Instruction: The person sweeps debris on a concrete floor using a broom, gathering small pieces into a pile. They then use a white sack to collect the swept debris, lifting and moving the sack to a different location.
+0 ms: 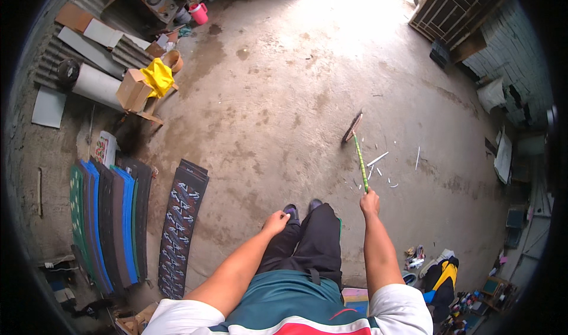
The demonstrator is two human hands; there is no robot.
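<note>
As right fingers (370, 202) clasp the green handle (361, 163), broom head (351, 128) ahead

Green-handled broom (357, 149) slants from the right hand (370, 202) toward twelve o'clock, its dark bristled head (352, 128) angled toward one

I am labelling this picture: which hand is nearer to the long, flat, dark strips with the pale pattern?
Left. The left hand is apart from the strips, off their right side; the right hand is farther right, around the slim green-banded broom handle.
</note>
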